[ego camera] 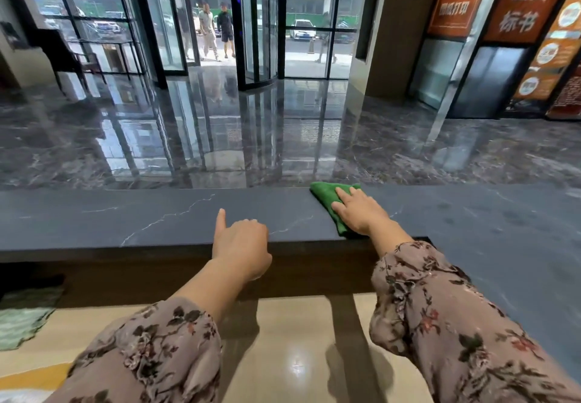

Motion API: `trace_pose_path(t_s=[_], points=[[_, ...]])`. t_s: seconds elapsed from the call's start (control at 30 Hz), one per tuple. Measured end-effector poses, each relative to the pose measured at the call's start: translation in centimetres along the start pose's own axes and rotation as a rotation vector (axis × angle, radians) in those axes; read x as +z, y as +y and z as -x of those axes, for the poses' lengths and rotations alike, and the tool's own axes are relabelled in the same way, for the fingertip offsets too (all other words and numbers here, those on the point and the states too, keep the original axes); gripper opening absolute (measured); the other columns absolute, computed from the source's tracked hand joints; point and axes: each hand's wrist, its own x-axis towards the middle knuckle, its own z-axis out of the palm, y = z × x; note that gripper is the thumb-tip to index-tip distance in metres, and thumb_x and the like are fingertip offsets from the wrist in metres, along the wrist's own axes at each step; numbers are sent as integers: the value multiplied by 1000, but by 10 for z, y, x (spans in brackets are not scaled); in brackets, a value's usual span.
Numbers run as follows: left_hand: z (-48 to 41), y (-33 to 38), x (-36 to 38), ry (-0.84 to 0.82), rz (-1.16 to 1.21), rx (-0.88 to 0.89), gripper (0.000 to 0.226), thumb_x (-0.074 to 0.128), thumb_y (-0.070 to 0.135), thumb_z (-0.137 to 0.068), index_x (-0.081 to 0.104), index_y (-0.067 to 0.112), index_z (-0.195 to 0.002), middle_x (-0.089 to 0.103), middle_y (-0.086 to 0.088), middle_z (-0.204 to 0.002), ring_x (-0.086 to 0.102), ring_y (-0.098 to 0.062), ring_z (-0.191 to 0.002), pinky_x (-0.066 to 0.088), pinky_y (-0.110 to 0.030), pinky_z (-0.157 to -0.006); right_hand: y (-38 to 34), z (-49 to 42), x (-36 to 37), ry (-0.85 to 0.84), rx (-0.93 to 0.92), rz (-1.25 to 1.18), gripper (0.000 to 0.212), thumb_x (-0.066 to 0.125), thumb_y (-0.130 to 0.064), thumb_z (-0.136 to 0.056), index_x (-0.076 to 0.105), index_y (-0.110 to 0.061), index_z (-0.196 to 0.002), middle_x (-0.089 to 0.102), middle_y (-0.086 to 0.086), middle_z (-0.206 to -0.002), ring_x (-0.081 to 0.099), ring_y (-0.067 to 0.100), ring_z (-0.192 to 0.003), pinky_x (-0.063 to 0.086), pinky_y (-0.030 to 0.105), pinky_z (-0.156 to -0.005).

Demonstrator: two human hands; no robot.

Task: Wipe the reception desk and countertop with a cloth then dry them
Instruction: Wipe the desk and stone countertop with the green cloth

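Note:
A dark grey marble countertop [125,217] runs across the view, above a lower beige desk surface [298,339]. A folded green cloth [328,198] lies on the countertop right of centre. My right hand [358,210] lies flat on the cloth with straight fingers, pressing it down. My left hand [240,242] rests at the countertop's near edge; its index finger points forward onto the stone and the other fingers are curled, holding nothing.
A pale green cloth [25,317] lies on the lower desk at the far left. Beyond the countertop spreads a glossy dark lobby floor [220,138], with a revolving glass door [257,25] and two people walking outside. Orange signs [518,0] hang at the right.

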Motion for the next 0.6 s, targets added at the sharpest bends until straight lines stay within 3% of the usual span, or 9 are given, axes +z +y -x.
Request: trace_pose_path(t_s=[0.17, 0.37, 0.47, 0.6], points=[[-4, 23, 2, 9, 68, 46, 36, 48, 17, -89, 58, 23, -123, 54, -1, -139, 52, -16, -126, -13, -51, -116, 88, -3, -14, 15, 249, -16, 58, 22, -40, -102, 9, -19, -154, 6, 10, -161, 5, 26, -148, 9, 42, -118], [5, 26, 2, -79, 93, 56, 57, 46, 10, -91, 38, 25, -145, 35, 2, -154, 30, -14, -143, -11, -53, -117, 49, -19, -8, 134, 486, -66, 60, 36, -30, -95, 21, -12, -151, 17, 20, -156, 16, 34, -144, 16, 43, -118], [6, 26, 3, -99, 110, 52, 63, 46, 7, -91, 30, 26, -149, 24, 3, -159, 20, -12, -146, -11, -52, -117, -4, -30, 2, 137, 377, -58, 61, 36, -32, -95, 19, -14, -151, 13, 22, -156, 13, 36, -145, 11, 43, -119], [3, 23, 2, -141, 89, 50, 66, 44, 8, -90, 26, 28, -151, 18, 4, -160, 15, -11, -147, -11, -49, -117, -95, -44, 19, 64, -45, -39, 59, 31, -31, -97, 17, -18, -152, 11, 18, -158, 11, 33, -146, 10, 43, -119]])
